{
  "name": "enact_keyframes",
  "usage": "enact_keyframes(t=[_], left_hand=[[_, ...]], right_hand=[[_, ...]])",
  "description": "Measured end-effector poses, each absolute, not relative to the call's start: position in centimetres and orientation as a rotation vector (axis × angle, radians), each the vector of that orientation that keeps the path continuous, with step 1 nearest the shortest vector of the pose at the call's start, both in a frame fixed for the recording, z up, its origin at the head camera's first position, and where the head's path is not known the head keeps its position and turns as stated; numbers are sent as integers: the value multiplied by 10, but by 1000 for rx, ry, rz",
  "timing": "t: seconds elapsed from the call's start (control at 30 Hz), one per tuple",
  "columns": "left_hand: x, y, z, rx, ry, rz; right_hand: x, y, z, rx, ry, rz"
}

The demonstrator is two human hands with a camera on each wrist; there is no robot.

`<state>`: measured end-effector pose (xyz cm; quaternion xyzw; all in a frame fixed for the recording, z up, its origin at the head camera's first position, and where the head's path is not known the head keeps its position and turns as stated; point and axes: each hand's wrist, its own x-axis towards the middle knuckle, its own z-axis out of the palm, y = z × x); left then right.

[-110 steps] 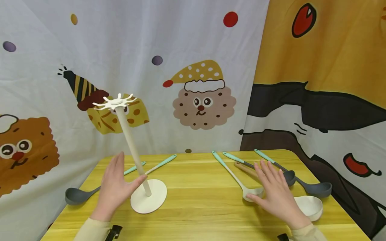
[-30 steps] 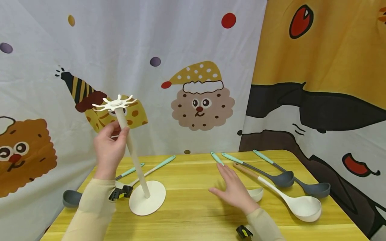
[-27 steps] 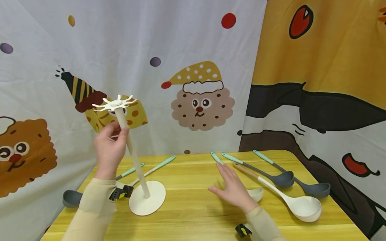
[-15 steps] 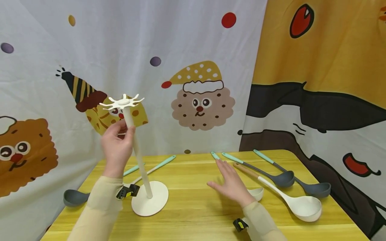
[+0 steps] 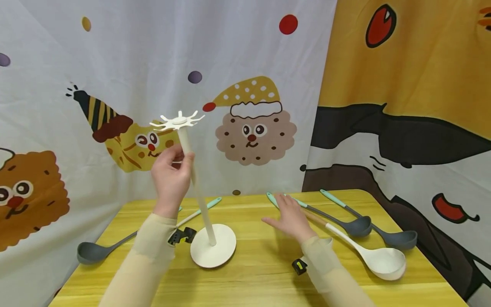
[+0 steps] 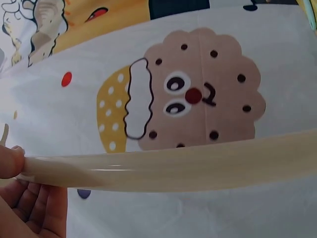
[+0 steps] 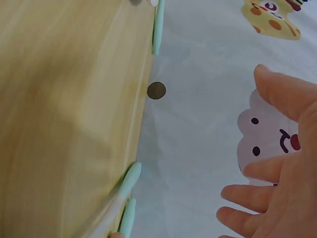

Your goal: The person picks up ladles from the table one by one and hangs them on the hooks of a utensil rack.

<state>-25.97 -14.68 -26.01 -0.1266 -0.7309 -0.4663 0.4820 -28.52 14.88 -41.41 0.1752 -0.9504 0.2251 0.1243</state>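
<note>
My left hand (image 5: 171, 179) pinches the upper part of the pole of a white utensil stand (image 5: 202, 209), thumb in front and fingers behind. Hooks radiate from its top like spokes, and its round base is low on the table; whether it touches the wood I cannot tell. The left wrist view shows the pole (image 6: 173, 171) running from that hand. My right hand (image 5: 291, 217) hovers with fingers spread, holding nothing. Behind it lies a ladle with a mint handle (image 5: 271, 198), its bowl hidden by my hand and sleeve. In the right wrist view, mint handles (image 7: 130, 178) lie below the hand.
On the right of the wooden table (image 5: 249, 273) are a white ladle (image 5: 383, 263) with a wooden handle and two dark ladles, one nearer (image 5: 358, 227), one outermost. At the left lie another dark ladle (image 5: 92, 252) and a mint-handled one (image 5: 198, 211). A printed curtain hangs behind.
My left hand has risen from beside the pole to grip it, then shifted the stand to the right. My right hand moved left from the ladles, then slightly farther away from me.
</note>
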Motion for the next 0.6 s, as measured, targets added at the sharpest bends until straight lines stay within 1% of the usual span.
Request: enact_keyframes(t=[0.6], left_hand=[[-275,-88,-253,-419,-1770,-1325]], right_hand=[[-308,145,-401,219,-2916,586]])
